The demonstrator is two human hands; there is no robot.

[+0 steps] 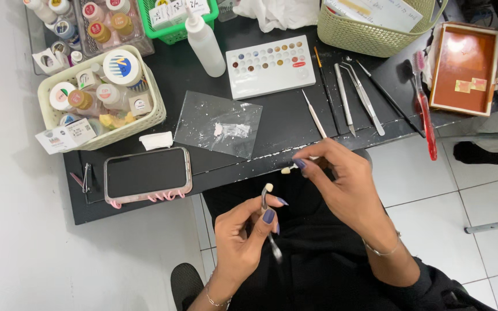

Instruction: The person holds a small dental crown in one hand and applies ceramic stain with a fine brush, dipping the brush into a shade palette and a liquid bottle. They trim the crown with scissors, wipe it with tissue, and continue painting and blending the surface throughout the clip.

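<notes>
My left hand (246, 230) holds metal tweezers (267, 222) upright below the table edge, with a small cream tooth-shaped piece (268, 187) at their tip. My right hand (347, 181) pinches the end of a thin white-handled tool (313, 118) near the table's front edge, and a small cream piece (286, 170) sits at its fingertips. A clear plastic sheet (220, 124) with white powder lies on the black table (283, 124) just beyond both hands.
A phone (147, 173) lies face up at the front left. A cream basket (96, 95) of small jars stands at the left. A white palette (272, 66), a squeeze bottle (204, 40), several metal instruments (353, 98), a red toothbrush (426, 109) and an orange tray (465, 69) fill the back and right.
</notes>
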